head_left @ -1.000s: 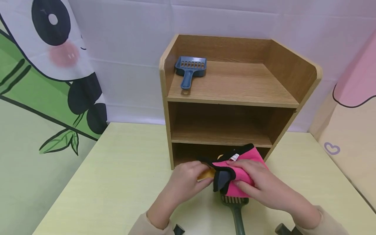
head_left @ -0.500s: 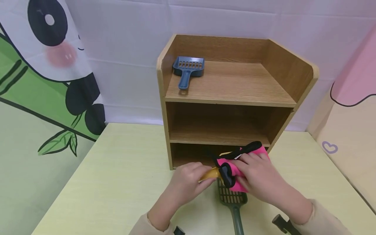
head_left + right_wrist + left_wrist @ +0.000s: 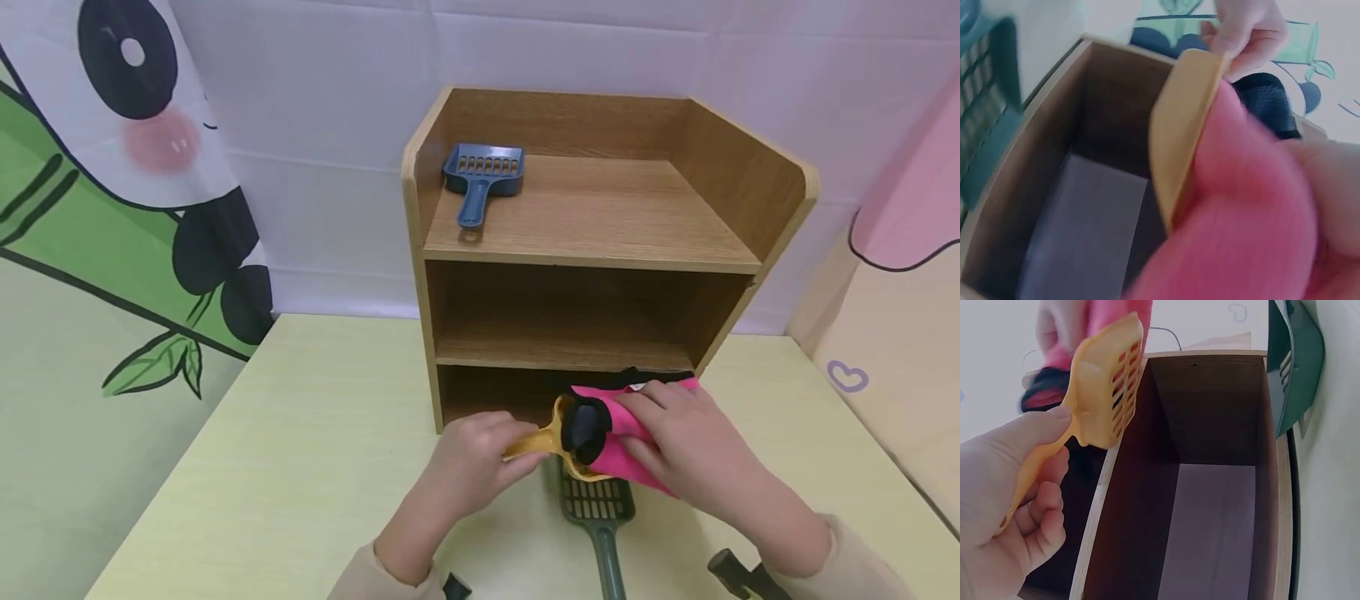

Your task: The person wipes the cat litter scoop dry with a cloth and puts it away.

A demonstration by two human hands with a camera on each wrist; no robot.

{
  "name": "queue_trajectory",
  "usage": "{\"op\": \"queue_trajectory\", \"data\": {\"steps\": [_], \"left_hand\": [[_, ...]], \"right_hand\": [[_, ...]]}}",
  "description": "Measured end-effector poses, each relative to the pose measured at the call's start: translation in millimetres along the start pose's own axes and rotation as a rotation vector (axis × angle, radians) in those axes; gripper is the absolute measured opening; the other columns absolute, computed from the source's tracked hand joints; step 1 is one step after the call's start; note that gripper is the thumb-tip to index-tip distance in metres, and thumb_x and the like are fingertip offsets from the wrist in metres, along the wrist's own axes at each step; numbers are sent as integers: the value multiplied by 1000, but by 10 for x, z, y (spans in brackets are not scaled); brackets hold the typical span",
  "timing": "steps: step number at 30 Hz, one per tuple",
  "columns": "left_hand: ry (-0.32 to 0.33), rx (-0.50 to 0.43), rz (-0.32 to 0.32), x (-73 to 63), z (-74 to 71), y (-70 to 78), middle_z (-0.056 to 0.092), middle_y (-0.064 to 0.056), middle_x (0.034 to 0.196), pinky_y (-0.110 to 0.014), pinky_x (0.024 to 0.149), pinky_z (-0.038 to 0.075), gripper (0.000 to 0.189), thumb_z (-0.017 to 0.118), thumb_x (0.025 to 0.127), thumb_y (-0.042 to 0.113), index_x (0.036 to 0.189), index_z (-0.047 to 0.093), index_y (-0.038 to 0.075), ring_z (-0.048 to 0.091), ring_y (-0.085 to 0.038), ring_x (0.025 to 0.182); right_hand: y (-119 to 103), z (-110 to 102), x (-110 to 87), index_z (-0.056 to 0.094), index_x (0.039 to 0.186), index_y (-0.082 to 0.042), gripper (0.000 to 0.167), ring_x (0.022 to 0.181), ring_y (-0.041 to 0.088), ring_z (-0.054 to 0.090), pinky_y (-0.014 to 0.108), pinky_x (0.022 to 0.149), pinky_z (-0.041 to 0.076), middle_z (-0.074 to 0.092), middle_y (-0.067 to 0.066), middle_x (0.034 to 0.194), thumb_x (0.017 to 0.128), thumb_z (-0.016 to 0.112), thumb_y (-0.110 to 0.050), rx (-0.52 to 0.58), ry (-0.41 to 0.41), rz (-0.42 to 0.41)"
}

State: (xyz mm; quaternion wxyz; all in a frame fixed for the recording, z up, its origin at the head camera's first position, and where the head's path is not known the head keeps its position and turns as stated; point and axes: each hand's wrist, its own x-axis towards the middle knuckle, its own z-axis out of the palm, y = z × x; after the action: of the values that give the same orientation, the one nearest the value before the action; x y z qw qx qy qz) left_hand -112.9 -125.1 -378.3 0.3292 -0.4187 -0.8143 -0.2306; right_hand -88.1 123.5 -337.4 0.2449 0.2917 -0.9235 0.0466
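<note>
My left hand grips the handle of a yellow slotted litter scoop, its head turned toward the right. In my right hand is a bunched pink cloth with black edging and a dark underside. The cloth lies against the scoop's head and hides part of its inside in the head view. Both hands are raised in front of the shelf's lowest compartment. Below them, a dark green litter scoop lies on the table, handle toward me.
A wooden shelf unit stands at the back of the table. On its top level, at the left, sits a blue litter scoop. A cartoon-printed curtain hangs behind.
The cloth has shifted right and been bunched against the scoop's head, baring more of the yellow rim and the green scoop below. My right hand moved slightly right; my left hand stayed nearly still.
</note>
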Motion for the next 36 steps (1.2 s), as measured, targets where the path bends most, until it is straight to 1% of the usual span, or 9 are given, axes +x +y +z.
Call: {"op": "queue_trajectory", "data": {"steps": [3,5,10,15,19,24,28,32,36], "left_hand": [[-20,6,-2,1,13,11,67,5,68,-10,53,41,21,81,73,26,84,74,11,53,-4,56],[-32,9,-4,1,14,24,66,6,67,-11,53,42,19,80,73,24,85,73,11,53,-4,57],[-54,14,-10,7,6,41,68,6,70,-12,59,47,17,78,75,22,87,74,11,56,-5,60],[-60,20,-12,12,0,41,70,4,73,-12,60,48,23,79,76,28,89,75,10,59,-5,61],[-51,20,-2,10,-3,33,70,3,74,-12,59,48,25,79,75,30,88,75,10,60,-5,61],[-44,2,-3,1,14,11,70,3,74,-10,56,45,25,80,74,29,88,75,9,56,-4,58],[-59,-4,-14,-5,28,17,69,4,73,-9,54,43,23,80,74,29,87,75,10,55,-3,57],[-81,7,-11,-6,45,35,67,5,70,-11,54,43,20,80,74,28,86,75,12,54,-4,57],[-91,-3,-21,3,45,61,68,5,70,-13,59,47,17,78,76,23,87,75,11,56,-5,60]], "right_hand": [[-63,43,0,67,102,-14,33,78,9,52,34,71,44,60,-4,86,73,79,-25,99,-12,-19],[-97,92,1,68,102,-16,33,79,9,53,33,70,43,60,-5,87,72,80,-26,120,-10,-45],[-108,182,-6,70,103,-18,37,79,11,55,34,70,44,60,-4,85,69,83,-25,74,-6,-57],[-42,221,-13,70,99,-16,37,71,13,54,32,65,44,57,-3,78,65,84,-23,6,12,-59],[8,208,-21,70,95,-14,35,67,15,53,32,63,46,56,-1,74,64,84,-21,-49,3,-60],[73,136,-47,71,95,-13,35,72,19,57,36,67,48,59,1,77,64,84,-22,-109,-22,-28],[93,94,-54,71,99,-15,36,77,17,57,38,70,46,62,0,82,67,83,-24,-51,-28,-15],[63,107,-54,70,97,-17,33,76,11,54,34,68,46,61,-4,84,68,83,-24,58,4,-64],[2,164,-58,70,98,-19,34,78,9,53,32,68,45,60,-6,84,67,84,-26,82,18,-109]]}}
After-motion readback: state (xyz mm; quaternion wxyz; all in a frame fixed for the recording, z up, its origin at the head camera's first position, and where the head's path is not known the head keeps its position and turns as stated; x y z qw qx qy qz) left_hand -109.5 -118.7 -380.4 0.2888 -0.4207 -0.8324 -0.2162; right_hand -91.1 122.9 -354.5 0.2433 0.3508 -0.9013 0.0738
